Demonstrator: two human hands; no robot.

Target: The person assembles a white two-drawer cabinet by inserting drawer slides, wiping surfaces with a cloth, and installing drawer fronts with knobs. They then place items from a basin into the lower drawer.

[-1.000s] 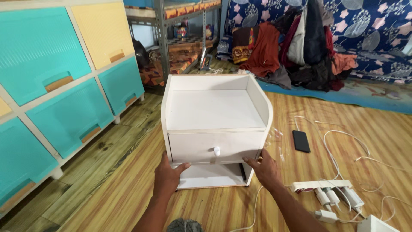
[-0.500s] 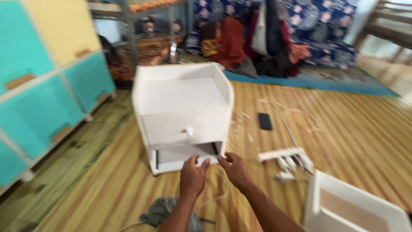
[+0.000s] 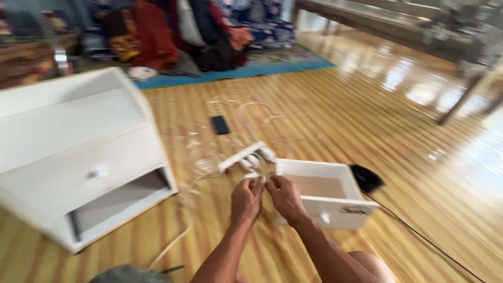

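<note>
My left hand (image 3: 247,200) and my right hand (image 3: 285,196) are side by side low over the wooden floor, fingertips pinched together on a small white piece (image 3: 252,177); blur hides what it is. Just right of my hands lies a loose white drawer (image 3: 335,212) with a brown bottom and a small knob on its front. To the left stands a white bedside cabinet (image 3: 73,157), with one drawer shut and an empty slot (image 3: 123,199) below it.
A white power strip (image 3: 242,156) with plugs and white cables lies just beyond my hands, with a black phone (image 3: 220,124) farther back. A black object (image 3: 367,178) with a black cord sits behind the drawer. Clothes and a blue mat lie at the back, and a table leg (image 3: 461,102) stands far right.
My hands left the cabinet's lower slot and moved right to meet next to the loose drawer. The view swung right, so the cabinet now sits at the left edge.
</note>
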